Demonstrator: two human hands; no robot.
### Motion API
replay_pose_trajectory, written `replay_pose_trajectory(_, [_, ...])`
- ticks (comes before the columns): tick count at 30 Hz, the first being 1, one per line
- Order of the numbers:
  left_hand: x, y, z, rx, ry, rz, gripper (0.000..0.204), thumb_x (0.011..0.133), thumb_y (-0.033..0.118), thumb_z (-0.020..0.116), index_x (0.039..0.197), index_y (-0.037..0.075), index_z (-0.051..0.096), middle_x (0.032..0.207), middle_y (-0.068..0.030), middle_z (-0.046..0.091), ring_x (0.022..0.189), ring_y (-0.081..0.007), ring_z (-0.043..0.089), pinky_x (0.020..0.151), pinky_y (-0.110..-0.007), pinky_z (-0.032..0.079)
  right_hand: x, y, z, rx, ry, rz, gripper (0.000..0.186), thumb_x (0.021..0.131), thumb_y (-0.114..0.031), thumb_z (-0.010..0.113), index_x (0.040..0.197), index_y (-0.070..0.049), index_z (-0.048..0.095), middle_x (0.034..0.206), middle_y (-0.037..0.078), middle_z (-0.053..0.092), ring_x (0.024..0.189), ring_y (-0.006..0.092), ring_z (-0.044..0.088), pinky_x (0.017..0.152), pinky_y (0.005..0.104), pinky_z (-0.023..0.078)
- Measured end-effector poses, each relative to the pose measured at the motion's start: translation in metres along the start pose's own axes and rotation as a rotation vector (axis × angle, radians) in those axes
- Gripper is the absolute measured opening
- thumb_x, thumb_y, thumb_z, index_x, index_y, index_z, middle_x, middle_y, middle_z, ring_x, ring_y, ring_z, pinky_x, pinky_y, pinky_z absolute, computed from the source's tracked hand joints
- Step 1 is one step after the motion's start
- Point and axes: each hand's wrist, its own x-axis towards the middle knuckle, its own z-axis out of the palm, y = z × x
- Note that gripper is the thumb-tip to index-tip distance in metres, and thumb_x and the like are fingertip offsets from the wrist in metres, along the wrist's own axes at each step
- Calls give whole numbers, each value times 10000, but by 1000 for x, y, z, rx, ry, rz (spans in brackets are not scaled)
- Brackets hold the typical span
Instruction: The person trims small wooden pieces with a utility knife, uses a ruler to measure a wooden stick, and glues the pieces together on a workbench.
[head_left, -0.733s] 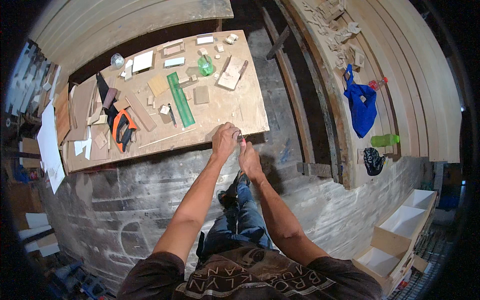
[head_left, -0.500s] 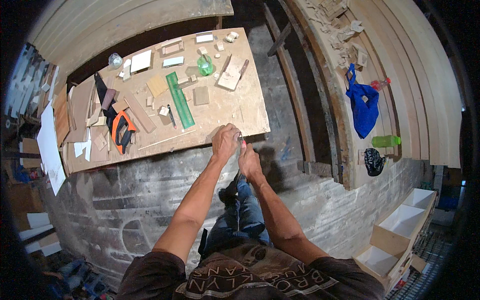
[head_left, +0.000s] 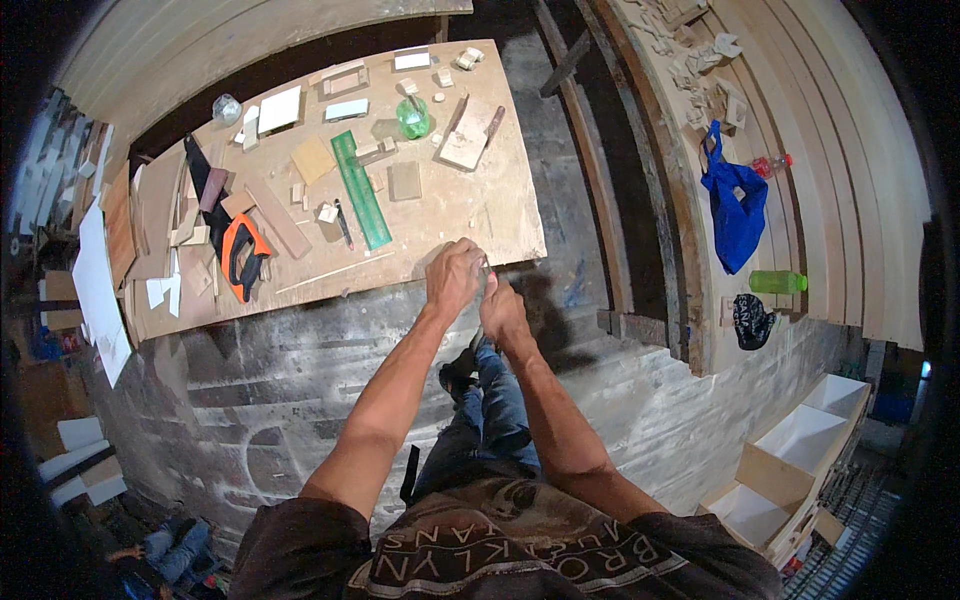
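At the table's near edge, my left hand (head_left: 455, 275) is closed, fingers pinched together over the rim. What it holds, if anything, is too small to make out. Just right of it, my right hand (head_left: 503, 310) is wrapped round a thin, dark tool (head_left: 487, 266) whose tip points up toward the left fingers. The tool's handle is hidden in the fist. Both hands nearly touch. On the wooden table (head_left: 440, 215) beyond them lie a green ruler-like strip (head_left: 361, 192), a pencil (head_left: 344, 224) and a wooden block (head_left: 464, 142) with a brown-handled tool (head_left: 495, 122).
A handsaw (head_left: 243, 250) with an orange handle lies at the table's left among wood offcuts. A green bottle (head_left: 412, 118) stands farther back. On the right bench are a blue bag (head_left: 737, 215) and a lime bottle (head_left: 777, 282). Another person's jeans (head_left: 180, 550) show at lower left.
The view has shifted slightly. My right fist has turned and dropped a little from the left hand, and the red spot seen at its top is less visible. My left hand stays at the edge.
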Motion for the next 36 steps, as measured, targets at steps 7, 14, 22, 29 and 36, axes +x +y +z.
replay_pose_trajectory(7, [-10,3,3,62,8,-21,92,827,97,631,847,95,721,889,-58,652,880,-290,630,751,-414,518,-7,23,21,82,116,-93,556,1036,-405,299,1069,76,574,1030,386,593,1045,539,553,880,567,436])
replay_pose_trajectory(14, [-7,-4,5,95,60,-20,91,821,79,644,859,76,727,884,-78,671,866,-300,642,767,-404,510,2,10,-23,250,272,-306,586,1047,-437,290,956,72,565,861,318,604,858,498,580,764,503,440])
replay_pose_trajectory(22, [-11,0,3,63,91,97,100,840,109,620,857,99,718,868,-74,633,871,-296,627,737,-414,515,-3,46,8,208,122,-261,511,1035,-413,341,995,45,563,950,378,601,977,567,546,820,575,439])
replay_pose_trajectory(29, [-12,-3,5,94,93,71,96,845,115,627,863,98,720,857,-72,628,864,-295,625,729,-419,513,0,45,16,229,115,-261,496,1033,-398,359,996,55,556,980,387,589,1001,563,539,831,577,428])
replay_pose_trajectory(36, [-9,0,7,68,95,44,106,861,130,622,839,81,713,853,-69,632,838,-295,624,718,-422,507,4,43,19,213,150,-288,472,1033,-371,369,991,61,555,971,376,597,971,558,551,813,579,433])
